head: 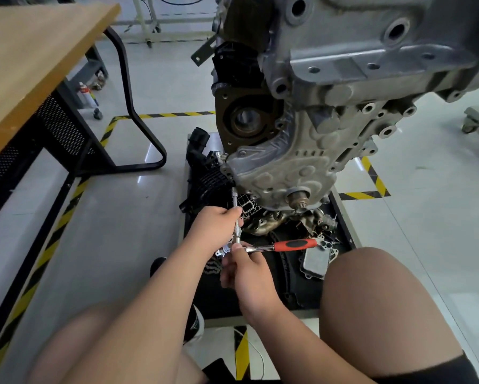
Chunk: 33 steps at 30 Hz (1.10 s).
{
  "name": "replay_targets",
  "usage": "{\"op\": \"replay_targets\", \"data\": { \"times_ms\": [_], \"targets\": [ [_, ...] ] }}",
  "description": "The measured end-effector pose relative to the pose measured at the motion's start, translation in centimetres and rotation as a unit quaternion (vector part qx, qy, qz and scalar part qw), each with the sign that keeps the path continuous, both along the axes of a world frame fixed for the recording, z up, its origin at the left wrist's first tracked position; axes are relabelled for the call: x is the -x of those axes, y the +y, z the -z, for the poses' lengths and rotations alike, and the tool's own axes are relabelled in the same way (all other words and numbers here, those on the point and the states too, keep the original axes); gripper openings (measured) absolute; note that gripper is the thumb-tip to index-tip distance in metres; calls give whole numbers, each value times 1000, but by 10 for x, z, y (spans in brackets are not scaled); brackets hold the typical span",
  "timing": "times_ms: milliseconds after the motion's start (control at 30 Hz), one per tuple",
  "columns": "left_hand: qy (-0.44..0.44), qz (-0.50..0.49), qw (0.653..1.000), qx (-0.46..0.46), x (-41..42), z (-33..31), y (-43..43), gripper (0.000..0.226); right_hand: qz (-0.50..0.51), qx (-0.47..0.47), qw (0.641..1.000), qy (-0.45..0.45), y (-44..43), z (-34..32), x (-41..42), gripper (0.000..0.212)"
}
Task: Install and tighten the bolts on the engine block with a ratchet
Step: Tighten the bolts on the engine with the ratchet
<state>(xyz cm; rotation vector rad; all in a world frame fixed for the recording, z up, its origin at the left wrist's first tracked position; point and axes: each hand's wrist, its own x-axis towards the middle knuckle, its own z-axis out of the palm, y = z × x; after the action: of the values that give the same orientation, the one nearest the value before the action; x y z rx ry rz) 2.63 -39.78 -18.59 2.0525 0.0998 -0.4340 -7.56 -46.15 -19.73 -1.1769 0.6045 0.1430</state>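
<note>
Crouching by our engine block (302, 151), left hand (216, 223) pinching the extension bar (235, 214), right hand (246, 270) gripping the ratchet (285, 245) head, loose parts (316, 261) crowding the black tray (341, 214), wooden bench (33, 59) left, glossy hazard-taped floor (127, 217).

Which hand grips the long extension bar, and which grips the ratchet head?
The left hand grips the extension bar; the right hand pinches the ratchet head.

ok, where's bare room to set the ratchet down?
Bare floor between the desk leg and the black tray; also right of the tray. The tray under the engine is crowded with parts.
</note>
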Motion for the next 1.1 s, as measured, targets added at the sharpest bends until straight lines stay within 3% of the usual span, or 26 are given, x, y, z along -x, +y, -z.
{"op": "replay_targets", "data": {
  "times_ms": [133, 300, 433, 633, 933, 1100],
  "targets": [
    [38, 15, 998, 37, -2, 2, 5, 38, 25, -165, 986, 7, -3, -1, -3, 25],
    [59, 46, 994, 83, -2, 5, 4, 34, 46, -396, 916, 31, -10, -3, -5, 40],
    [74, 61, 990, 107, 0, 8, 1, 34, 62, -488, 870, 24, -14, -4, -5, 46],
    [28, 31, 994, 101, 6, 10, -7, 35, 72, -457, 885, 46, -16, -9, -6, 43],
    [-8, 7, 997, 75, 6, 10, -9, 37, 58, -439, 892, 95, -14, -15, -2, 64],
    [-8, 5, 997, 72, 7, 11, -7, 32, 78, -306, 945, 83, -11, -8, -4, 48]
  ]
}}
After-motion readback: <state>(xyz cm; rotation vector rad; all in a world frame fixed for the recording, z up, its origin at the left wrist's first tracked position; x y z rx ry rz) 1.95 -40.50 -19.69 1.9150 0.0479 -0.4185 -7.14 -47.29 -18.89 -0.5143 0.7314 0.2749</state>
